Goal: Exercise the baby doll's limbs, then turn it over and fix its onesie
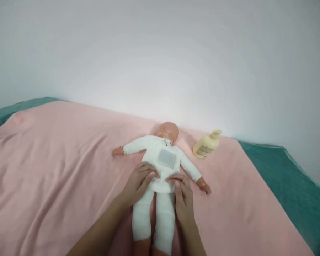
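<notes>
A bald baby doll [170, 131] in a white long-sleeved shirt [165, 144] and white pants [142, 218] lies stretched out with its arms spread. A grey rectangular patch [166, 158] sits on the shirt's torso. At the left side of its waist, my left hand [140, 179] has fingers and thumb closed on the shirt fabric. On the opposite side, my right hand [183, 193] pinches the shirt near its lower edge. The cloth is creased between both hands. The doll's feet are out of frame, and its face cannot be made out.
A pale yellow pump bottle [206, 145] with a printed label stands right of the doll's head. Beneath everything spreads a wrinkled pink blanket [69, 160], over a green cover [280, 167] that shows at both sides. A white wall [160, 64] rises behind.
</notes>
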`<state>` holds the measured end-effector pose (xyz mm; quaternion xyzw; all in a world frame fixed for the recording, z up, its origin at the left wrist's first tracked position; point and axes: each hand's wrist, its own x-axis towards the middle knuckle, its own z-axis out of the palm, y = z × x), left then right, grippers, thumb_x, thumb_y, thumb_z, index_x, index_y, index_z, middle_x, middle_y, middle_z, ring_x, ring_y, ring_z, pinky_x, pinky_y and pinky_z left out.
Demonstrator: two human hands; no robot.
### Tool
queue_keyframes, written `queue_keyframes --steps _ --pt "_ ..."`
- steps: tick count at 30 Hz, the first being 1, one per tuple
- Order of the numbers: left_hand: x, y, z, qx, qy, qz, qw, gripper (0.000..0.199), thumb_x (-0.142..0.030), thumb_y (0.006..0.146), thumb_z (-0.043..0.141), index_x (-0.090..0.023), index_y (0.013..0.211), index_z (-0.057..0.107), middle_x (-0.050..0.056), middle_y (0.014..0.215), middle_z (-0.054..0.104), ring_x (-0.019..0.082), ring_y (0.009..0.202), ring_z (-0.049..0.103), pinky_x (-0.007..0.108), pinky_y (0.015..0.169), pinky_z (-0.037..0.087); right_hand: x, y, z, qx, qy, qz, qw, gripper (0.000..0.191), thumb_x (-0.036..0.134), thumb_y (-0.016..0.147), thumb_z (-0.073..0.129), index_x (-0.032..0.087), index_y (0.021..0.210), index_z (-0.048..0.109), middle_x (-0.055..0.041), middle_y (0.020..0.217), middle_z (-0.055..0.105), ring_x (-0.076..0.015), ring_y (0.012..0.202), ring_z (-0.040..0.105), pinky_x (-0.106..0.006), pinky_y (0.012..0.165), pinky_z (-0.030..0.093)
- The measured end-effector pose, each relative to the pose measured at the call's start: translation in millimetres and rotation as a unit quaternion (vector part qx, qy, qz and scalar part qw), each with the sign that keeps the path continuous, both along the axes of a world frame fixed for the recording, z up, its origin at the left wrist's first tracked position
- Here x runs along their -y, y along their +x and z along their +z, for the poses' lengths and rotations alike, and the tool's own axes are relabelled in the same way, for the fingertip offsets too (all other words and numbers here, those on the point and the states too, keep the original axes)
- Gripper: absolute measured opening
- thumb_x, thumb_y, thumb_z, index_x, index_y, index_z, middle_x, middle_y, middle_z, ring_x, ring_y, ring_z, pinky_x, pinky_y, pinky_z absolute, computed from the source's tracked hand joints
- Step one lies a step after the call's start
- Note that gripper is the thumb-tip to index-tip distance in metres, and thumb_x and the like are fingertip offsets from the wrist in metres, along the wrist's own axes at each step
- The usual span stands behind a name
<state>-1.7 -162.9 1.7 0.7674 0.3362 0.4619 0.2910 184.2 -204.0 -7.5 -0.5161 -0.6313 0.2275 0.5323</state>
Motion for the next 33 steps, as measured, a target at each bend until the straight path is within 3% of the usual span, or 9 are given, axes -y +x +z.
queue_keyframes --steps 8,17,27,33 --pt "-4.3 -0.1 -0.2 -0.047 0.01 0.012 0.999 0.034 -0.025 0.098 0.038 -0.019 0.086 0.069 0.004 0.087 0.071 0.021 0.095 0.058 0.037 0.089 0.041 -4.2 -2.5 -1.6 0.034 -0.032 0.008 0.999 0.029 0.03 0.096 0.045 0.027 0.09 0.073 -0.0031 0.096 0.06 -0.0197 0.098 0.052 -0.036 0.088 0.04" --pt "-1.2 -2.8 -0.4 0.019 0.091 0.036 0.995 0.028 -0.017 0.097 0.039 -0.016 0.097 0.067 0.008 0.103 0.069 0.021 0.102 0.057 0.039 0.092 0.042 0.6 -1.9 -1.6 0.05 0.052 -0.022 0.997 0.028 0.03 0.097 0.042 0.024 0.106 0.068 -0.0061 0.112 0.058 -0.0217 0.111 0.049 -0.041 0.097 0.038" --pt "-6.3 0.7 -3.0 -0.053 0.034 0.039 0.997 0.025 -0.02 0.097 0.042 -0.018 0.096 0.067 0.002 0.097 0.07 0.019 0.099 0.058 0.037 0.092 0.04 -5.1 -1.5 -4.6 0.101 -0.003 -0.016 0.995 0.028 0.031 0.098 0.041 0.027 0.105 0.067 -0.0037 0.109 0.06 -0.0211 0.109 0.05 -0.041 0.097 0.037" --pt "-2.5 -0.3 -4.4 -0.051 0.101 0.057 0.992 0.027 -0.02 0.096 0.043 -0.017 0.116 0.061 0.006 0.117 0.066 0.021 0.116 0.051 0.039 0.1 0.037 0.2 -3.1 -5.2 0.085 0.054 -0.037 0.994 0.028 0.028 0.097 0.042 0.025 0.117 0.061 -0.0064 0.123 0.052 -0.0218 0.119 0.045 -0.043 0.103 0.035"
